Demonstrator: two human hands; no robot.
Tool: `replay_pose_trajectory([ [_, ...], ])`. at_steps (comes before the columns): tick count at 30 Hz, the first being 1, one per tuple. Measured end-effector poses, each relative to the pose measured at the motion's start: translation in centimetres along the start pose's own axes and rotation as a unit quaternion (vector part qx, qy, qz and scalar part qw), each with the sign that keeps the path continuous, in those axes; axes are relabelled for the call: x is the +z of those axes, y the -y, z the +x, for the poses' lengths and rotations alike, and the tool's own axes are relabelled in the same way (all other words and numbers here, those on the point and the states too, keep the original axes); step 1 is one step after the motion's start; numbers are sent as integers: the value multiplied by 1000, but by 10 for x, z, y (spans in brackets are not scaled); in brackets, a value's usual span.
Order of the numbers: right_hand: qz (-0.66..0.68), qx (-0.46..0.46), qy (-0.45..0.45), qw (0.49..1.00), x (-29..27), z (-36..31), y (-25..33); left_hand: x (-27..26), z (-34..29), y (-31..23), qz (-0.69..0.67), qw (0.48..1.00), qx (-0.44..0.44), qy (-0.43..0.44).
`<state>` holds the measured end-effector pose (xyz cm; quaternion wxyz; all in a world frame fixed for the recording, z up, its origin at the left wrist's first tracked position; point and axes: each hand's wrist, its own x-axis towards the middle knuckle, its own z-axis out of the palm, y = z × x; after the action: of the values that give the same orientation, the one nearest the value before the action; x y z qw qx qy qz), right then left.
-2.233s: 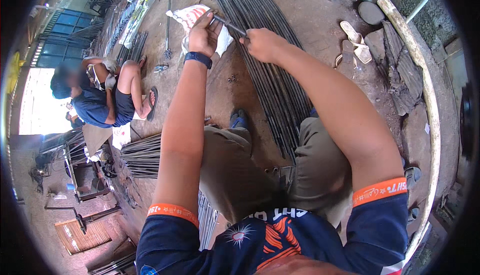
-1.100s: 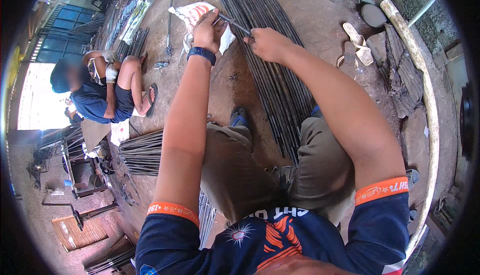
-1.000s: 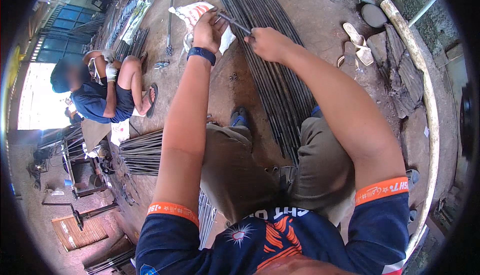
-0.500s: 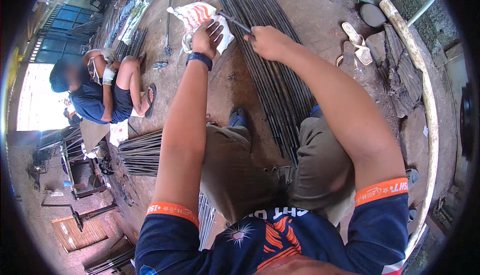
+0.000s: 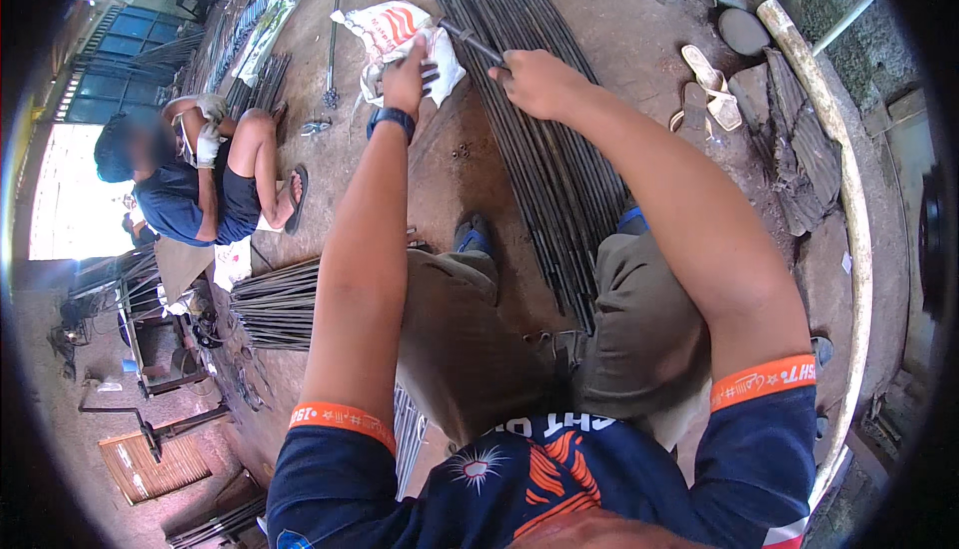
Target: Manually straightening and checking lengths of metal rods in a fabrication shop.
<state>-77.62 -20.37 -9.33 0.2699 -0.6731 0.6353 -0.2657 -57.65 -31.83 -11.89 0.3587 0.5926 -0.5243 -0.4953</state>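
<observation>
My right hand [image 5: 539, 84] is closed around one end of a short dark metal rod [image 5: 474, 43] with a thicker collar at its far tip. The rod slants up and left over a long bundle of dark metal rods [image 5: 539, 184] on the floor. My left hand [image 5: 406, 81], with a dark watch on its wrist, hovers by a white sack [image 5: 390, 27] with red-orange print. Its fingers are apart, and I see nothing in them. The sack lies left of the bundle, just beyond that hand.
At the left a person [image 5: 205, 184] in gloves squats on the floor. Another rod bundle [image 5: 275, 307] lies left of my legs. Sandals [image 5: 711, 84] and a long pale pole [image 5: 849, 189] are on the right. Small metal pieces [image 5: 461, 150] lie beside the bundle.
My left hand has drawn slightly down and turned, its fingers less spread. The right hand still grips the rod in nearly the same place. The squatting person's head has shifted slightly.
</observation>
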Motion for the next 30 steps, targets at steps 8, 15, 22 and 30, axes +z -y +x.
replay_pose_trajectory([
  [8,-23,19,58,998,-1,-1,0,34,-17,-28,-97,989,-36,110],
  [15,-31,-3,31,999,1,5,-1,-13,10,62,189,978,-82,39],
  [22,-11,-26,13,1000,12,8,-9,19,-22,-44,-124,987,-14,104],
  [30,-43,-7,43,998,11,8,0,0,-12,11,-236,960,-111,97],
])
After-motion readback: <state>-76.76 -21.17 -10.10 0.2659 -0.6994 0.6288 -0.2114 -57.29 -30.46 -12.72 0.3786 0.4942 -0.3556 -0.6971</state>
